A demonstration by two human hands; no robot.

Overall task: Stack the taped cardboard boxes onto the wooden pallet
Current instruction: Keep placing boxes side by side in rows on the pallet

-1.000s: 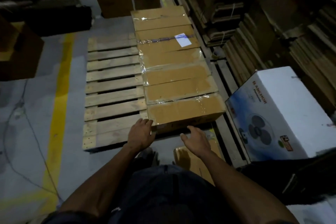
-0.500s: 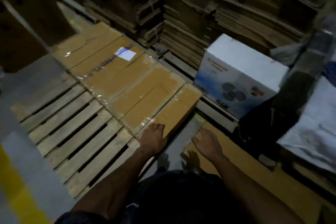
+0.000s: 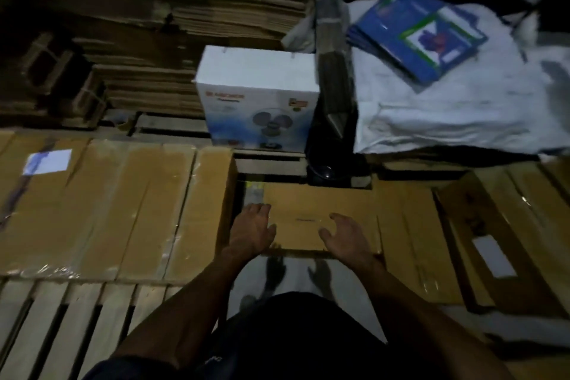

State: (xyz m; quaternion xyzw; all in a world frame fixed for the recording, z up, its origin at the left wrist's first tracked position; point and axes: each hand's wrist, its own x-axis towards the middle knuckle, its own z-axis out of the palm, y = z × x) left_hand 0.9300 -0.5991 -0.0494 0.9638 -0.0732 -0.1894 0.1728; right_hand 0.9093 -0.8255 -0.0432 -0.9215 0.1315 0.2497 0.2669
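Note:
A row of taped cardboard boxes (image 3: 101, 210) lies flat on the wooden pallet (image 3: 61, 324) at the left, one with a white label. On the floor in front of me lies another flat cardboard box (image 3: 308, 213). My left hand (image 3: 251, 233) hovers over its left end, fingers relaxed and spread. My right hand (image 3: 347, 236) is over the box's near right part, fingers loosely curved, holding nothing. Whether either hand touches the box is unclear. More flat cardboard boxes (image 3: 431, 241) lie to the right.
A white fan carton (image 3: 256, 92) stands behind the floor box. Beside it a dark wrapped object (image 3: 333, 86) leans, and a white sheet (image 3: 447, 108) carries blue cartons (image 3: 413, 31). Stacks of flattened cardboard (image 3: 154, 25) fill the back. A box with a white label (image 3: 493, 256) lies at right.
My view has swung right, away from the pallet row. My left hand has come off the end box on the pallet, and both hands have moved over the flat box on the floor.

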